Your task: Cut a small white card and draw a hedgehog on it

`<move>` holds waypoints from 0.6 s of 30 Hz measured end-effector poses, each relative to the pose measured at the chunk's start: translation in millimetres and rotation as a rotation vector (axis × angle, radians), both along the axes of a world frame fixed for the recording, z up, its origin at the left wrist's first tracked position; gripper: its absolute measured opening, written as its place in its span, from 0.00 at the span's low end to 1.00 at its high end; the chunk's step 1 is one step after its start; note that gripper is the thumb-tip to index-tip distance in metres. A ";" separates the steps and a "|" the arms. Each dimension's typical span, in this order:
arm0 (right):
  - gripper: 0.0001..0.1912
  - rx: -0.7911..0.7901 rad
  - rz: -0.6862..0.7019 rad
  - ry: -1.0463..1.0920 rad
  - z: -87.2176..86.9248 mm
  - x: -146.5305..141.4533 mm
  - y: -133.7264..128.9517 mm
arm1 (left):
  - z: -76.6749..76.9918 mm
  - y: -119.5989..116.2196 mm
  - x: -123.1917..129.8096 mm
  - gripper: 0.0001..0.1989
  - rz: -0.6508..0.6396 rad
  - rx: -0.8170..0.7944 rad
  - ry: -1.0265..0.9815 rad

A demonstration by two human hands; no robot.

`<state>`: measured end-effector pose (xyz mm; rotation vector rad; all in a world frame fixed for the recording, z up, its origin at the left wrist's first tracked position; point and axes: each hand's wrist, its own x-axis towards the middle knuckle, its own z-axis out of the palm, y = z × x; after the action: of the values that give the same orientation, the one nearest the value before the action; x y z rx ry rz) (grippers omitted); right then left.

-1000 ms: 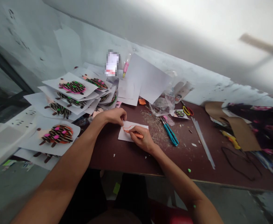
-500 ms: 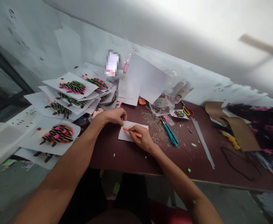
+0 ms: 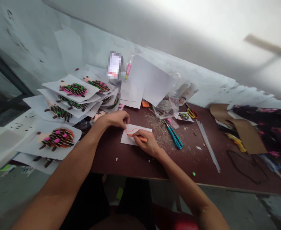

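Note:
A small sheet of white paper (image 3: 128, 140) lies on the dark red table, with a curved orange line drawn across its upper left part. My right hand (image 3: 146, 140) is closed around an orange marker (image 3: 130, 135), whose tip touches the paper near the left end of the line. At the paper's upper left corner, my left hand (image 3: 120, 119) holds the sheet down with curled fingers; its fingertips are partly hidden. Teal-handled pliers (image 3: 175, 137) lie to the right of the paper, beside scattered seed-like bits.
Papers with hedgehog pictures (image 3: 73, 89) are piled at left beside a white appliance (image 3: 8, 137). Blank sheets (image 3: 157, 80) and a plastic bag (image 3: 166, 107) stand behind. Scissors (image 3: 192, 113), clear glue sticks (image 3: 208, 145) and a yellow glue gun (image 3: 237, 142) lie at right.
The orange line on the paper now shows longer, curving above my right hand. The marker tip has shifted slightly down. My left hand stays at the paper's corner.

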<state>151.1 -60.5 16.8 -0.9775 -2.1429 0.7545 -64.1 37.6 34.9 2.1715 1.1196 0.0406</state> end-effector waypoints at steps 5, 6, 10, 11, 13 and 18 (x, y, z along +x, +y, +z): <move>0.10 0.020 -0.013 -0.011 1.8 1.4 -1.5 | 1.0 -1.0 0.5 0.15 0.004 -0.001 -0.005; 0.10 0.015 -0.020 -0.016 2.2 1.8 -1.8 | 1.2 -1.1 0.6 0.15 0.003 0.001 -0.004; 0.10 0.001 -0.029 -0.027 3.2 3.9 -3.2 | 1.2 -1.0 0.6 0.15 0.004 -0.006 0.001; 0.10 0.000 -0.029 -0.027 3.3 4.6 -3.4 | 1.0 -0.9 0.5 0.15 0.006 -0.008 0.002; 0.10 -0.003 -0.030 -0.027 3.0 5.9 -3.8 | 0.7 -1.0 0.2 0.15 0.008 -0.008 -0.001; 0.09 -0.017 -0.035 -0.023 2.1 9.5 -4.6 | 0.9 -1.2 -0.2 0.15 0.008 -0.009 -0.004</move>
<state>160.7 -65.1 18.9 -1.0343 -2.1368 0.7498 -64.2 36.4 35.9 2.1577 1.1242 0.0431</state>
